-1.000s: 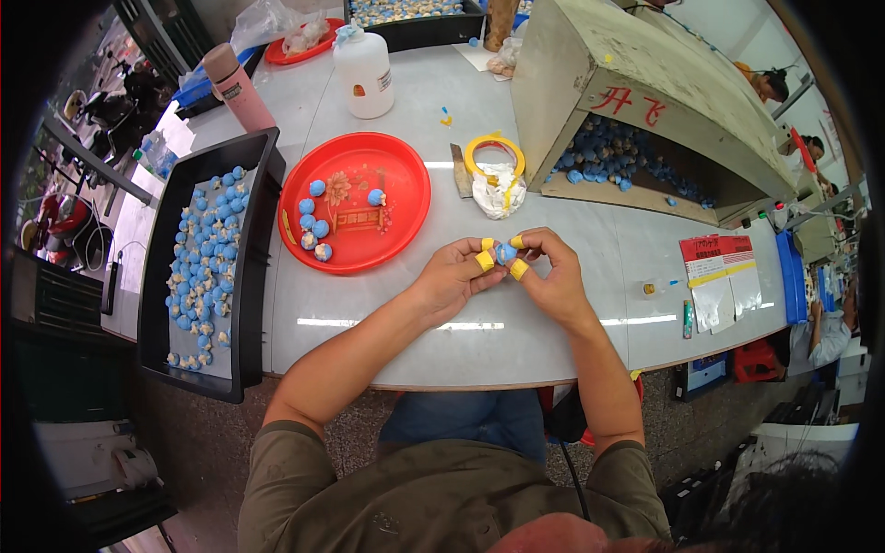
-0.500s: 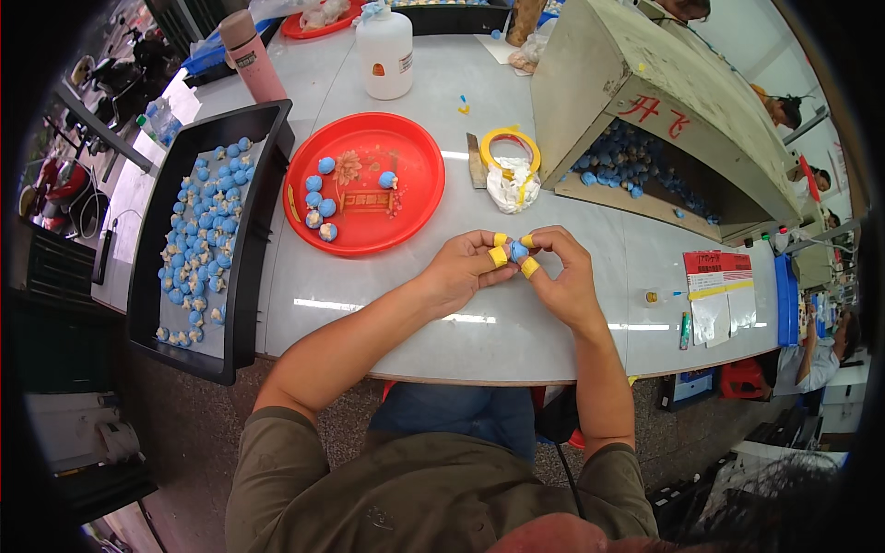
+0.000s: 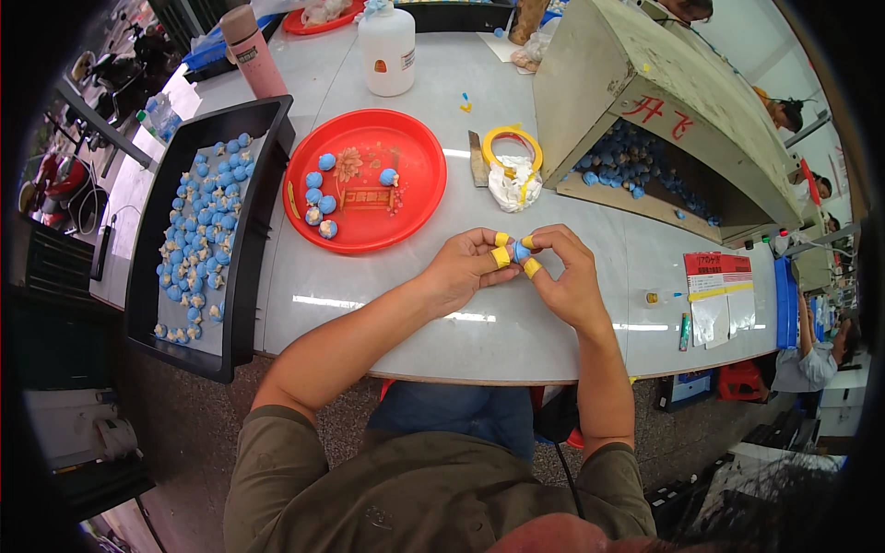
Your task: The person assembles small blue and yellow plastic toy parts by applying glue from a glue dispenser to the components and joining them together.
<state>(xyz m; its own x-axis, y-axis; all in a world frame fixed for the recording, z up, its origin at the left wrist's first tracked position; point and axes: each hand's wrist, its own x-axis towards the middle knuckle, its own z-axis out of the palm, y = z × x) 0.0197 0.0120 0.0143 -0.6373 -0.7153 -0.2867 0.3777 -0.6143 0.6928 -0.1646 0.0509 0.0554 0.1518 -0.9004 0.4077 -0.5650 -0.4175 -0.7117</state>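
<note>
Between my hands, above the table's near part, is a small blue ball-shaped piece [image 3: 520, 251], partly covered by fingers. My left hand [image 3: 464, 265] pinches it from the left, with yellow tape on thumb and forefinger. From the right, my right hand [image 3: 564, 267] grips it with taped thumb and forefinger. Ahead and left lies a red round tray [image 3: 419, 207] with several blue and cream balls [image 3: 313, 197] in it. At far left a black bin [image 3: 241, 304] holds many similar balls on a pale sheet.
A grey metal box [image 3: 581, 101], open at the front with blue pieces inside, stands right. Beyond my hands are a yellow tape roll [image 3: 490, 138], crumpled white tissue [image 3: 513, 191] and a flat metal strip [image 3: 477, 160]. A white bottle [image 3: 386, 51] and pink flask [image 3: 253, 55] stand farther back.
Both hands keep the blue ball in nearly the same place, with only a slight shift of the fingers and ball. The view has tilted slightly.
</note>
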